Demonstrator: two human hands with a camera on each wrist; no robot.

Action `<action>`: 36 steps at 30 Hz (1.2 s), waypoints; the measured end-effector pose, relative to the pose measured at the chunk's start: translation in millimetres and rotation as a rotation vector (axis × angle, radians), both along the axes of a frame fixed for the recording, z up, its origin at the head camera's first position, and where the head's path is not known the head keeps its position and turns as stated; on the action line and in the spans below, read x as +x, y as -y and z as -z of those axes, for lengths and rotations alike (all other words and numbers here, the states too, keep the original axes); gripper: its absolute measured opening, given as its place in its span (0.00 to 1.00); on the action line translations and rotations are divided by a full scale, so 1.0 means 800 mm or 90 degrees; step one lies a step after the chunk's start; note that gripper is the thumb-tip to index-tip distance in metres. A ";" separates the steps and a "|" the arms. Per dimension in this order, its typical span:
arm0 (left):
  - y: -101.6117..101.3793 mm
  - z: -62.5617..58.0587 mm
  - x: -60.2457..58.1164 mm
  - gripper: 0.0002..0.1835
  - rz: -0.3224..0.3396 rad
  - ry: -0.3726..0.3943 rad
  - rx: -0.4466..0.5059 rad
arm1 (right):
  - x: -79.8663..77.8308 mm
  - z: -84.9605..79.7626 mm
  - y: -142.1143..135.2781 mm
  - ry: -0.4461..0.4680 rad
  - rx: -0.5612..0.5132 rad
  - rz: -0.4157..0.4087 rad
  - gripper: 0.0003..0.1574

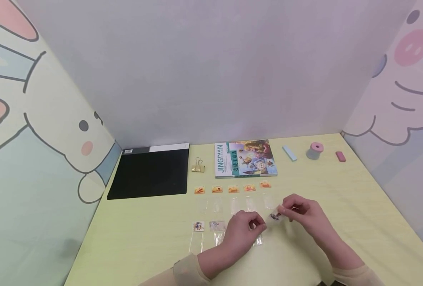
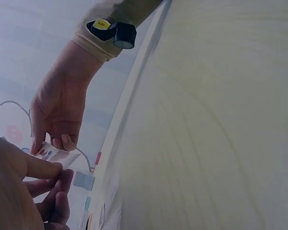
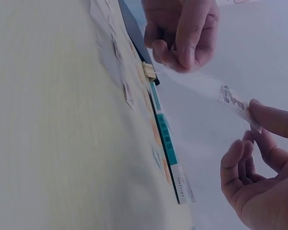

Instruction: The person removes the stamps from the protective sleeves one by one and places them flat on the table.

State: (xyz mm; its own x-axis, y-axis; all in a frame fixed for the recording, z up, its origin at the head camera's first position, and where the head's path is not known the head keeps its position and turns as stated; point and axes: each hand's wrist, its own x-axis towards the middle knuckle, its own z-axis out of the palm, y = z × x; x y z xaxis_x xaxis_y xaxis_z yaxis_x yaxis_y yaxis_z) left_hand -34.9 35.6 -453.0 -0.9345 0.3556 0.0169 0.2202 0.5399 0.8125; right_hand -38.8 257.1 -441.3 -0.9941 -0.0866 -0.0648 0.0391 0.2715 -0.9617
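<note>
A small picture card [image 1: 276, 216] sits in a clear plastic sleeve [image 3: 204, 82], held above the table between both hands. My right hand [image 1: 306, 216] pinches the card end between thumb and fingertips. At the sleeve's other end, my left hand [image 1: 241, 233] pinches the clear film, as the right wrist view shows. On the table left of that hand lie a printed card [image 1: 199, 226] and another card in film [image 1: 217, 225]. More clear sleeves [image 1: 219, 238] lie partly hidden under my left hand and forearm.
Behind the hands runs a row of clear sleeves [image 1: 234, 205], then several orange cards [image 1: 233, 189]. Farther back are a black mat [image 1: 150, 172], gold binder clip [image 1: 198, 165], book [image 1: 247, 159], blue stick [image 1: 289, 153], pink-topped spool [image 1: 315, 151] and red block [image 1: 340, 156].
</note>
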 end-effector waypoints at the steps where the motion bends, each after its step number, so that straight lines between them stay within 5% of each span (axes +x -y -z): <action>1: -0.001 0.000 0.002 0.04 -0.004 0.011 0.003 | 0.000 -0.001 -0.003 -0.003 0.007 0.016 0.16; 7: -0.009 0.001 0.015 0.04 -0.018 0.059 0.018 | -0.002 -0.005 -0.015 0.010 0.016 0.082 0.18; 16: -0.019 0.009 0.031 0.09 0.010 0.091 -0.021 | -0.006 0.011 -0.008 0.158 0.067 0.029 0.21; 25: -0.031 0.014 0.034 0.17 0.048 -0.047 -0.223 | -0.005 0.024 0.000 0.217 0.198 0.012 0.20; 31: -0.039 0.020 0.034 0.23 0.065 -0.165 -0.327 | -0.004 0.025 0.006 0.179 0.310 0.013 0.17; 36: -0.042 0.020 0.034 0.23 0.072 -0.195 -0.369 | -0.004 0.023 0.011 0.128 0.382 0.009 0.15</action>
